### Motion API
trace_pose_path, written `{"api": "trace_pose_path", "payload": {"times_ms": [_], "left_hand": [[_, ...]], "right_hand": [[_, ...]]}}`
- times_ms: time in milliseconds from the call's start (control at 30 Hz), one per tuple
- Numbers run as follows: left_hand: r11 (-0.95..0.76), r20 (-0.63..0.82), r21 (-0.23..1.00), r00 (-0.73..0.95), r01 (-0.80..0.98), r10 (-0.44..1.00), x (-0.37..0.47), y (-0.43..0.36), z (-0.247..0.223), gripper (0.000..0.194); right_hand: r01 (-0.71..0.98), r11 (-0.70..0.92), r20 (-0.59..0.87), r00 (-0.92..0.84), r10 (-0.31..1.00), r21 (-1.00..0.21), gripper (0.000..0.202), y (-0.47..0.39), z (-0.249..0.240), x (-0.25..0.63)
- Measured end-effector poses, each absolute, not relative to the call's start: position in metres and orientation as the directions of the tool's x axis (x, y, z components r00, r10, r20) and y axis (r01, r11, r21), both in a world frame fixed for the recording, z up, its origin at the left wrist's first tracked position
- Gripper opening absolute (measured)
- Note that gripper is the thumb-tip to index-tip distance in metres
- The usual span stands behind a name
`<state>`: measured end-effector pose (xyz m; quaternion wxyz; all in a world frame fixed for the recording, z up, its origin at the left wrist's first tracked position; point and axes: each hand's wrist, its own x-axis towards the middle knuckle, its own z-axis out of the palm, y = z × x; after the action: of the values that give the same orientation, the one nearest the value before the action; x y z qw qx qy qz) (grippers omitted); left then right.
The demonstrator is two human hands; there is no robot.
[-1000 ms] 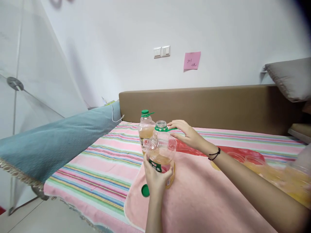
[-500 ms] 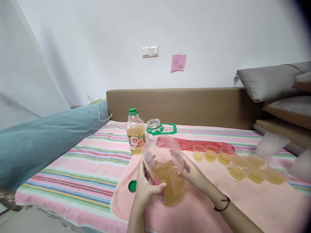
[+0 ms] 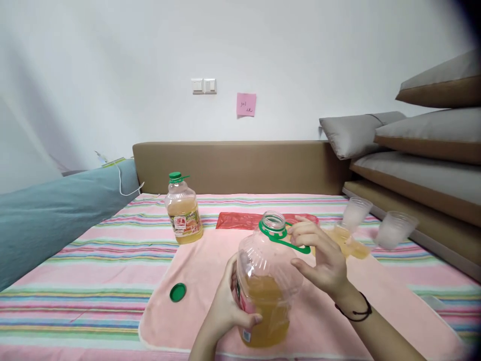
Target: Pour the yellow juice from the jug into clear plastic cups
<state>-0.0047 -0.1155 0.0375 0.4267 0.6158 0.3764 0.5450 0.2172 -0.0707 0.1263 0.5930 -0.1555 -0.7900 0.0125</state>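
A large clear plastic bottle of yellow liquid, its mouth uncapped, stands on the pink cloth. My left hand is wrapped round its lower left side. At the bottle's neck, the green handle sticks out to the right. My right hand is at this handle, thumb and fingers apart; whether the fingertips touch it I cannot tell. A green cap lies on the cloth to the left. Plastic cups of yellow liquid are partly hidden behind my right hand.
A second bottle, capped in green, stands at the back left. Behind the hands lies a red plastic bag. Two stacks of clear cups, one nearer and one farther, lie at the right before piled grey cushions.
My right hand has left the bottle's side and come up to the green handle. The bottle has become more upright and the handle now points right and towards me. The view has shifted right.
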Motion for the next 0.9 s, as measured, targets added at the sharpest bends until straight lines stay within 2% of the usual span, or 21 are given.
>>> {"api": "trace_pose_path", "payload": {"times_ms": [100,167,233,300,367,433,567,633,767,900], "left_hand": [[-0.33,0.327,0.944,0.201,-0.02,0.923,-0.011,-0.115,0.04,0.109],[-0.297,0.289,0.955,0.245,-0.006,0.925,-0.017,-0.115,0.039,0.115],[-0.254,0.238,0.967,0.285,0.021,0.929,-0.022,-0.114,0.036,0.121],[-0.213,0.192,0.976,0.305,0.037,0.933,-0.026,-0.113,0.032,0.126],[-0.2,0.176,0.979,0.31,0.047,0.934,-0.028,-0.112,0.029,0.127],[-0.213,0.185,0.975,0.315,0.058,0.931,-0.029,-0.112,0.027,0.128],[-0.224,0.19,0.972,0.333,0.066,0.923,-0.027,-0.112,0.029,0.126],[-0.223,0.187,0.972,0.343,0.07,0.92,-0.025,-0.113,0.03,0.125],[-0.225,0.184,0.971,0.341,0.082,0.922,-0.024,-0.112,0.029,0.12],[-0.282,0.25,0.955,0.263,0.091,0.932,-0.024,-0.109,0.03,0.114]], "right_hand": [[0.218,0.948,0.927,-0.244,0.285,-0.234,0.033,-0.071,0.093,0.218],[0.202,0.958,0.94,-0.233,0.247,-0.202,0.049,-0.07,0.078,0.213],[0.169,0.974,0.967,-0.181,0.181,-0.15,0.055,-0.068,0.072,0.206],[0.118,0.984,0.98,-0.132,0.148,-0.133,0.048,-0.064,0.076,0.201],[0.076,0.982,0.974,-0.131,0.184,-0.175,0.034,-0.058,0.085,0.201],[0.053,0.972,0.956,-0.175,0.234,-0.228,0.029,-0.054,0.093,0.206],[0.012,0.954,0.934,-0.199,0.296,-0.3,0.037,-0.054,0.087,0.212],[0.003,0.941,0.934,-0.119,0.337,-0.339,0.041,-0.058,0.076,0.206],[-0.071,0.898,0.893,0.098,0.439,-0.433,0.036,-0.066,0.064,0.183],[-0.104,0.881,0.873,0.125,0.472,-0.462,0.035,-0.066,0.076,0.167]]}}
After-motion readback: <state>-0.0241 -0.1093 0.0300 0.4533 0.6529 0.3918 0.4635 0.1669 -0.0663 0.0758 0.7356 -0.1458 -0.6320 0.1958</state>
